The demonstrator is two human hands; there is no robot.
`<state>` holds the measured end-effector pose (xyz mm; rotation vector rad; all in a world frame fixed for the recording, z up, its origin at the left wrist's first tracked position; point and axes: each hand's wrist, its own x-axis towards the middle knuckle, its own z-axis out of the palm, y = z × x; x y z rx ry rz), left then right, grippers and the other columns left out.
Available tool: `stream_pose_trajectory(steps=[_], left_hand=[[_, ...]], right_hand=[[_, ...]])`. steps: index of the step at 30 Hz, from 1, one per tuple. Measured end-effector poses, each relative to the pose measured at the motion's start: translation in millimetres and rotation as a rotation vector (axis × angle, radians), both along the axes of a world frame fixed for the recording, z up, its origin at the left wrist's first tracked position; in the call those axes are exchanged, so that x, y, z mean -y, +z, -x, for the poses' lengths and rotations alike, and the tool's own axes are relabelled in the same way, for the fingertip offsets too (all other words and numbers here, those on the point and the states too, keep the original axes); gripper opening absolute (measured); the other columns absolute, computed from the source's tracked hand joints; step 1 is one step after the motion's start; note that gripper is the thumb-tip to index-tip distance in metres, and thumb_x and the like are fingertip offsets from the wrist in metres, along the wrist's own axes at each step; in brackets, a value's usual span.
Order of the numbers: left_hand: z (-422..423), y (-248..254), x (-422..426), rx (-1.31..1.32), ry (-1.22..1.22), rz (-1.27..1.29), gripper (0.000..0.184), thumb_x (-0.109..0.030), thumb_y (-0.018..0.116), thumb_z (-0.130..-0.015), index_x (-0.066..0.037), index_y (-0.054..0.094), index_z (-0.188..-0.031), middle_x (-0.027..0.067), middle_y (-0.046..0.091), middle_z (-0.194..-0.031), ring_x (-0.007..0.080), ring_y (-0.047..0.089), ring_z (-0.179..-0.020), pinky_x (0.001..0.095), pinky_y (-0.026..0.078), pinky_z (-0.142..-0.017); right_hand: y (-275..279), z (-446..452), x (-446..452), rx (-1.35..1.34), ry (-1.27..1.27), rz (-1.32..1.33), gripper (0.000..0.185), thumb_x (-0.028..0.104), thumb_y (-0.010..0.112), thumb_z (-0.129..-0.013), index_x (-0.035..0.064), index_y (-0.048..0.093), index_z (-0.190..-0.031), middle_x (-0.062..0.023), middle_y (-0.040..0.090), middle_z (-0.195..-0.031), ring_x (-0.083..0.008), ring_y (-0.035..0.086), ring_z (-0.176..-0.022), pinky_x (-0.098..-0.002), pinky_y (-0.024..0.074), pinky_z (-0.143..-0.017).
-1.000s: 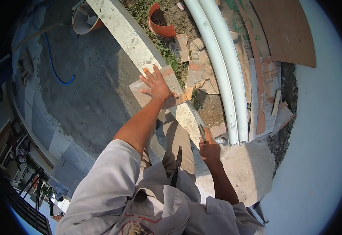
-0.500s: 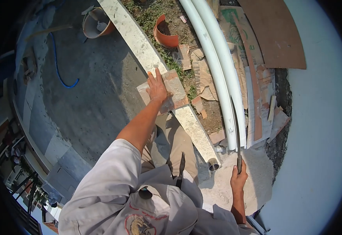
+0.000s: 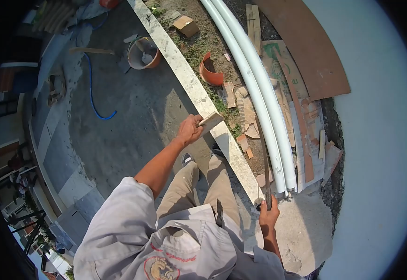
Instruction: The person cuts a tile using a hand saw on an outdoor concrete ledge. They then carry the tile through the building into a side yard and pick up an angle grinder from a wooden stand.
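Observation:
My left hand (image 3: 190,129) is closed on one edge of a flat, mortar-stained tile piece (image 3: 211,121), which is tipped up and seen nearly edge-on over the long pale concrete curb (image 3: 235,158). In my right hand (image 3: 268,213), low on the right, is the dark handle of a long, thin blade, like a machete (image 3: 265,170). That blade points away from me, beside the curb's near end and left of the white pipes (image 3: 259,86). Its exact kind is hard to tell edge-on.
A bucket with a trowel inside (image 3: 143,53) stands on the grey floor left of the curb, near a blue hose (image 3: 91,88). Beyond the curb are a broken orange pipe piece (image 3: 210,72), a cardboard box (image 3: 185,25), flattened paper sacks (image 3: 247,114) and a brown board (image 3: 306,46).
My left hand, earlier spread flat on the tile piece lying across the curb, now grips its edge and has tipped it up. The blade in my right hand has moved left, toward the curb.

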<state>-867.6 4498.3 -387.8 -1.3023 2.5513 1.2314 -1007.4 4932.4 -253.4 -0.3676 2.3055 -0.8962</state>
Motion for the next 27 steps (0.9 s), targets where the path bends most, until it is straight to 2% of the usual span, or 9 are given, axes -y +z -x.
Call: stream_pose_trajectory(steps=[2, 5, 8, 11, 12, 15, 18, 23, 27], left_hand=[[-9.1, 29.5, 0.4, 0.089, -0.092, 0.106, 0.039, -0.018, 0.071, -0.09, 0.002, 0.065, -0.122, 0.018, 0.075, -0.105, 0.0225, 0.07, -0.093, 0.0359, 0.053, -0.081], [-32.1, 46.4, 1.4, -0.288, 0.238, -0.133, 0.035, -0.016, 0.069, -0.091, 0.003, 0.066, -0.121, 0.0157, 0.073, -0.104, 0.0199, 0.067, -0.091, 0.0347, 0.052, -0.081], [-46.7, 117.4, -3.4, -0.391, 0.44, -0.334, 0.031, -0.013, 0.07, -0.09, 0.002, 0.068, -0.118, 0.0153, 0.073, -0.1, 0.0241, 0.068, -0.088, 0.0378, 0.053, -0.08], [-67.1, 144.6, -8.5, -0.435, 0.556, -0.415, 0.03, -0.011, 0.068, -0.092, 0.005, 0.068, -0.118, 0.0088, 0.071, -0.098, 0.0168, 0.063, -0.089, 0.0336, 0.051, -0.079], [-75.3, 158.8, -10.3, -0.46, 0.577, -0.499, 0.026, -0.011, 0.067, -0.094, 0.002, 0.069, -0.117, 0.008, 0.072, -0.101, 0.0186, 0.067, -0.088, 0.0343, 0.054, -0.078], [-85.5, 194.7, -23.5, -0.51, 0.827, -0.719, 0.023, -0.014, 0.064, -0.096, -0.004, 0.07, -0.116, 0.0045, 0.071, -0.101, 0.0154, 0.067, -0.087, 0.0357, 0.054, -0.077], [-104.0, 197.9, -25.1, -0.583, 0.9, -0.804, 0.023, -0.016, 0.062, -0.099, -0.006, 0.068, -0.118, 0.0048, 0.072, -0.105, 0.0192, 0.07, -0.092, 0.0397, 0.057, -0.083], [-137.9, 203.3, -19.8, -0.743, 1.001, -0.824, 0.021, -0.019, 0.062, -0.1, -0.007, 0.067, -0.117, 0.0055, 0.072, -0.104, 0.0188, 0.07, -0.092, 0.0404, 0.06, -0.081], [-176.0, 188.3, -2.1, -0.936, 1.075, -0.821, 0.024, -0.018, 0.06, -0.102, -0.005, 0.063, -0.122, 0.0076, 0.071, -0.11, 0.021, 0.068, -0.099, 0.0435, 0.058, -0.09]], right_hand=[[30.6, 0.7, 19.6, -0.108, 0.047, 0.062, 0.039, 0.009, 0.063, -0.096, -0.0022, 0.059, -0.133, -0.0148, 0.071, -0.09, -0.0229, 0.069, -0.078, -0.0367, 0.0539, -0.073], [58.0, 0.2, 41.1, -0.256, 0.105, 0.153, 0.035, 0.008, 0.065, -0.095, -0.003, 0.061, -0.128, -0.0191, 0.071, -0.09, -0.0308, 0.071, -0.079, -0.0412, 0.0544, -0.071], [76.5, -3.5, 59.2, -0.216, 0.131, 0.181, 0.029, 0.009, 0.067, -0.094, -0.0034, 0.062, -0.12, -0.023, 0.07, -0.092, -0.0401, 0.071, -0.081, -0.0455, 0.0542, -0.071], [75.2, -9.2, 84.7, -0.37, 0.268, 0.357, 0.026, 0.006, 0.067, -0.094, -0.0038, 0.064, -0.118, -0.0181, 0.069, -0.081, -0.0275, 0.068, -0.071, -0.0398, 0.0532, -0.066], [80.4, -12.3, 94.4, -0.399, 0.344, 0.389, 0.026, 0.006, 0.067, -0.093, -0.003, 0.064, -0.117, -0.0208, 0.069, -0.083, -0.0341, 0.07, -0.073, -0.0417, 0.054, -0.067], [103.8, -31.5, 116.7, -0.377, 0.447, 0.445, 0.026, 0.007, 0.068, -0.093, -0.0018, 0.065, -0.117, -0.0224, 0.07, -0.085, -0.0397, 0.071, -0.077, -0.0433, 0.0548, -0.069], [107.2, -38.5, 129.2, -0.394, 0.608, 0.427, 0.032, 0.009, 0.07, -0.09, -0.0001, 0.065, -0.12, -0.0244, 0.072, -0.095, -0.0423, 0.072, -0.084, -0.0465, 0.0568, -0.072], [124.6, -48.0, 143.2, -0.373, 0.679, 0.494, 0.029, 0.005, 0.07, -0.091, -0.001, 0.065, -0.119, -0.022, 0.072, -0.091, -0.0372, 0.074, -0.081, -0.0398, 0.0571, -0.071], [140.8, -49.7, 152.5, -0.302, 0.592, 0.526, 0.025, 0.007, 0.07, -0.094, -0.0014, 0.065, -0.118, -0.0115, 0.07, -0.083, -0.0157, 0.066, -0.071, -0.0313, 0.0533, -0.066]])
